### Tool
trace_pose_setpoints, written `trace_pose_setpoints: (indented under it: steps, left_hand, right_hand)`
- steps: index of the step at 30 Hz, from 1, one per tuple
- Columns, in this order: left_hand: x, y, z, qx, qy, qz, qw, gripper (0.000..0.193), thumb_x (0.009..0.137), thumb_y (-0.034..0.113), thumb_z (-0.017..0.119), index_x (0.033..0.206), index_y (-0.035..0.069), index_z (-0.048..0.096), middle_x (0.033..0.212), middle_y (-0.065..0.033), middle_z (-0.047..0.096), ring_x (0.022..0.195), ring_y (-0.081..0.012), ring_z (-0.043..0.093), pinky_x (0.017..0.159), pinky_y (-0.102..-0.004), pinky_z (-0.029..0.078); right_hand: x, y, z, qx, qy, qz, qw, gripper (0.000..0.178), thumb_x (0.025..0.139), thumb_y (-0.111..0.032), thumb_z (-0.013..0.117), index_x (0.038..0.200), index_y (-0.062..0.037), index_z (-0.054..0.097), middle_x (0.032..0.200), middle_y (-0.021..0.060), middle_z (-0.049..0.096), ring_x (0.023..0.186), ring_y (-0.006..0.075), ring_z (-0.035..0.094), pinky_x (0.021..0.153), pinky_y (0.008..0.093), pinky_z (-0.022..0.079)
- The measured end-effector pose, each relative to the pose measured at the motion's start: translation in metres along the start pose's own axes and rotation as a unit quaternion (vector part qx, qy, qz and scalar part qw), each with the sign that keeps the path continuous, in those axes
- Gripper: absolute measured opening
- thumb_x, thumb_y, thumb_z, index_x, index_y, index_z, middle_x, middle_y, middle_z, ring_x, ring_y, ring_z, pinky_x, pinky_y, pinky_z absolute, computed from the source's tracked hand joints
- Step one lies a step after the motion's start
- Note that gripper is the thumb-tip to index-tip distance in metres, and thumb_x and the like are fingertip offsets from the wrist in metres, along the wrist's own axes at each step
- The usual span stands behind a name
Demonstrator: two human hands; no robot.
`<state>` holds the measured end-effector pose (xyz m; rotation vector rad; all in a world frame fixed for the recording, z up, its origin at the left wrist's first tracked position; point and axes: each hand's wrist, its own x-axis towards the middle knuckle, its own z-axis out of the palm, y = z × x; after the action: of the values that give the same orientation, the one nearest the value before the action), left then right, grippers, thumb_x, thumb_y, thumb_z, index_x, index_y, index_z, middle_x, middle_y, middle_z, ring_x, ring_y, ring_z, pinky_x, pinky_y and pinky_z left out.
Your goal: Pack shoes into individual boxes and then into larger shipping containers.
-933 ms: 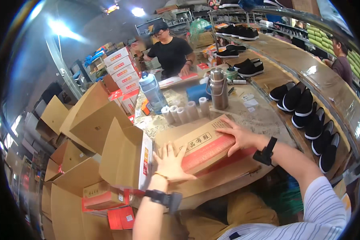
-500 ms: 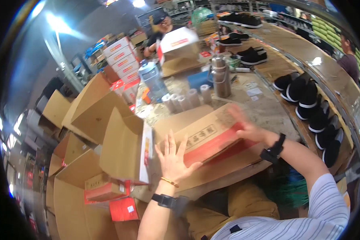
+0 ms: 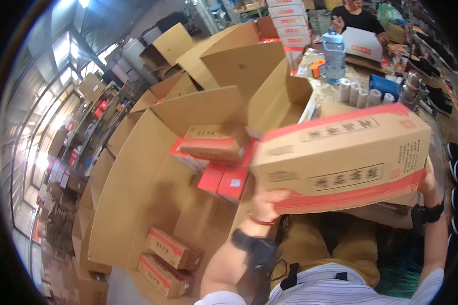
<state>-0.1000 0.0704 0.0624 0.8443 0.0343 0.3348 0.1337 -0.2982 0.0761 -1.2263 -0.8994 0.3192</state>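
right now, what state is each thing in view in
tan-and-red box: shut, held up
left hand: gripping that box's left end
right hand: gripping its right end
big carton: open
boxes inside: shut
water bottle: upright
white rolls: standing on end

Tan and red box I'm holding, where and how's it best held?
Probably by both short ends, one grip from each side: the box is long and lies crosswise. The left grip is at its lower left corner, the right grip at its right end.
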Motion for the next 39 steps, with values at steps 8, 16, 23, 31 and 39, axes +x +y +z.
trace_pose_setpoints:
  steps: [8,16,23,31,39]
  left_hand:
    - [-0.233,0.123,-0.153,0.035,0.356,0.362,0.861,0.056,0.079,0.043,0.059,0.123,0.01,0.05,0.126,-0.0111,0.051,0.117,-0.0336,0.047,0.1,-0.0532,0.036]
    - [-0.437,0.107,-0.247,-0.304,0.735,0.298,0.528,0.094,0.061,0.064,0.062,0.139,0.019,0.034,0.147,-0.0061,0.025,0.133,-0.0322,0.019,0.101,-0.0663,0.018]
    - [-0.528,0.046,-0.314,-0.163,0.742,0.332,0.559,0.102,0.062,0.066,0.059,0.144,0.017,0.023,0.15,-0.0078,0.017,0.138,-0.0329,0.012,0.103,-0.067,0.01]
    - [-0.497,0.081,-0.321,-0.113,0.779,0.328,0.523,0.106,0.069,0.07,0.053,0.147,0.015,0.007,0.149,-0.0159,0.014,0.135,-0.0343,0.015,0.106,-0.0578,0.017]
    - [-0.207,0.06,-0.209,0.55,0.526,0.286,0.581,0.049,0.09,0.012,0.05,0.135,-0.001,0.035,0.143,-0.0122,0.035,0.129,-0.0239,0.035,0.106,-0.0365,0.027]
  right_hand:
    - [0.016,0.136,-0.034,-0.431,0.223,0.028,0.874,0.05,0.097,-0.027,0.044,0.141,-0.0077,0.033,0.141,0.0096,0.039,0.131,0.0213,0.033,0.108,0.0327,0.024]
    - [0.01,0.159,-0.008,-0.466,0.183,0.048,0.865,0.043,0.097,-0.019,0.041,0.138,-0.0064,0.039,0.141,0.0112,0.039,0.131,0.0235,0.034,0.108,0.0337,0.025]
    - [0.008,0.166,-0.014,-0.537,0.132,0.048,0.832,0.042,0.096,-0.02,0.043,0.136,-0.0075,0.042,0.139,0.0105,0.042,0.13,0.0238,0.037,0.108,0.0346,0.026]
    - [0.009,0.169,-0.016,-0.603,0.115,0.041,0.789,0.041,0.095,-0.019,0.045,0.135,-0.0081,0.044,0.136,0.0108,0.045,0.127,0.0252,0.041,0.105,0.0348,0.03]
    - [0.005,0.134,0.009,-0.637,0.107,0.035,0.763,0.039,0.092,-0.018,0.049,0.129,-0.0059,0.05,0.132,0.0134,0.047,0.122,0.0289,0.045,0.102,0.0368,0.034]
